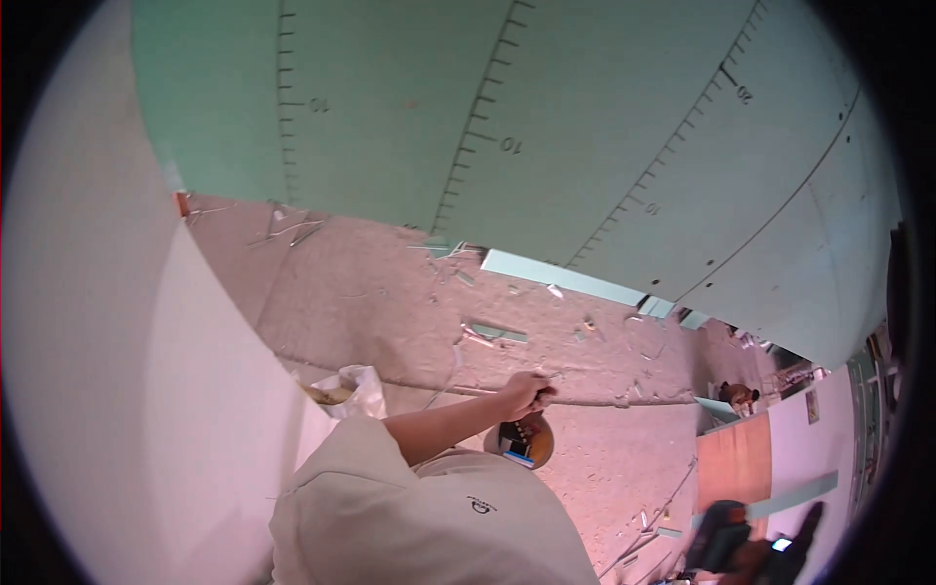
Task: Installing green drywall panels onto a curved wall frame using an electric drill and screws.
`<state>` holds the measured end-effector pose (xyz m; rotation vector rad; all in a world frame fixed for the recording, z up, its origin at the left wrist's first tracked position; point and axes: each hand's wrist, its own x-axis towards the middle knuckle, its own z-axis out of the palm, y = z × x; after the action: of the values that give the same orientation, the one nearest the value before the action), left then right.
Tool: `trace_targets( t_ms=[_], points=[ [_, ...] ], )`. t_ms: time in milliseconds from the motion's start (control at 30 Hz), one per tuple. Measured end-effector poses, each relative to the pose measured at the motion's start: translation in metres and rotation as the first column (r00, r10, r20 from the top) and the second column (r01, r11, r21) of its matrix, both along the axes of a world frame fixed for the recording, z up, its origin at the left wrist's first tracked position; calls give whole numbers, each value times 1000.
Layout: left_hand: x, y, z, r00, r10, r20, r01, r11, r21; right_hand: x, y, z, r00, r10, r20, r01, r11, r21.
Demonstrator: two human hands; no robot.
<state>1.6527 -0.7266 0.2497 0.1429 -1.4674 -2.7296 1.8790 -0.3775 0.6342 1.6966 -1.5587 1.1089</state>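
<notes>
My left hand [528, 393] reaches out over the floor at the end of a bare forearm. Its fingers are closed around something small and thin that I cannot make out. Just below it is a round bucket [542, 450] with dark items and a blue piece inside. At the lower right my right hand [749, 562], dark and partly cut off, grips a dark power tool [720, 534] that looks like a cordless drill. A small bright light shows beside it. A large green drywall board [390, 117] with ruled tick marks and several screw dots fills the upper view.
A pale wall [88, 322] runs along the left. Drywall offcuts [499, 333] and scraps litter the dusty floor [351, 302]. A white plastic bag [363, 392] lies by the wall. An orange-brown panel [733, 456] and a green strip [795, 494] are at the right.
</notes>
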Motion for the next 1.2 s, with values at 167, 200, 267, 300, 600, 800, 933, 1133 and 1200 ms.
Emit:
trace_targets(
  t_ms=[167,200,267,300,600,800,933,1133,1200],
  points=[
    [3,-62,111,904,-423,63,379,860,343,-40,-46,-228,557,-348,754,464,883,65],
    [8,-63,137,831,-556,31,497,766,408,-11,-67,-247,215,-362,907,685,718,124],
    [14,-88,153,809,-588,-3,519,712,473,-34,-162,-202,25,-331,943,732,649,209],
    [13,-102,154,786,-618,6,549,702,455,-45,-179,-196,209,-617,759,749,600,281],
    [9,-170,204,847,-513,-138,527,781,335,-85,-251,-138,532,-607,591,602,761,241],
    [2,-176,224,832,-530,-164,553,771,315,-83,-268,-145,550,-610,570,639,747,183],
    [0,-180,221,825,-553,-118,561,775,292,-80,-279,-151,518,-579,630,661,738,136],
    [0,-185,220,772,-626,-107,635,754,167,-58,-281,-173,518,-680,520,691,690,214],
    [-7,-188,222,713,-688,-134,700,707,96,-48,-276,-189,493,-705,511,705,667,241]
  ],
)
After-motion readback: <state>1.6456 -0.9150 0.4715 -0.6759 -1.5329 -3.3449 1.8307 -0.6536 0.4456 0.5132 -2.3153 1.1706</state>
